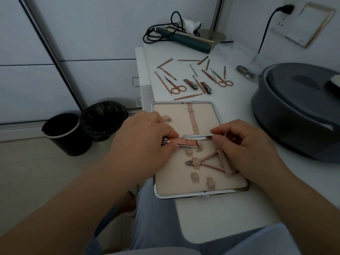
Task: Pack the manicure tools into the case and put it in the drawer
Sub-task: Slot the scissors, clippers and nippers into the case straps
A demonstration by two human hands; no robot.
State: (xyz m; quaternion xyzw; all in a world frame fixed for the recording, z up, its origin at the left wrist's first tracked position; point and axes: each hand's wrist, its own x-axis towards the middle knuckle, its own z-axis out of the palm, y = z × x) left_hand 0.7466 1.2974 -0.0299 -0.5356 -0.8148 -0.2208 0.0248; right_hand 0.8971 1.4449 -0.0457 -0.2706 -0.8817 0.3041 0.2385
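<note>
Left hand (145,133) grips a large nail clipper (185,143) over the open case (200,190); right hand (244,144) pinches near the hinge; more tools (195,78) lie farther back.

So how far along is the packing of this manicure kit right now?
Early on. Done: the cuticle nipper sits strapped in the open case. In hand: the left hand and right hand are fitting a large nail clipper near the hinge. Left: the loose tools on the table, including both scissors and two small clippers; then closing the case and putting it in the drawer.
</note>
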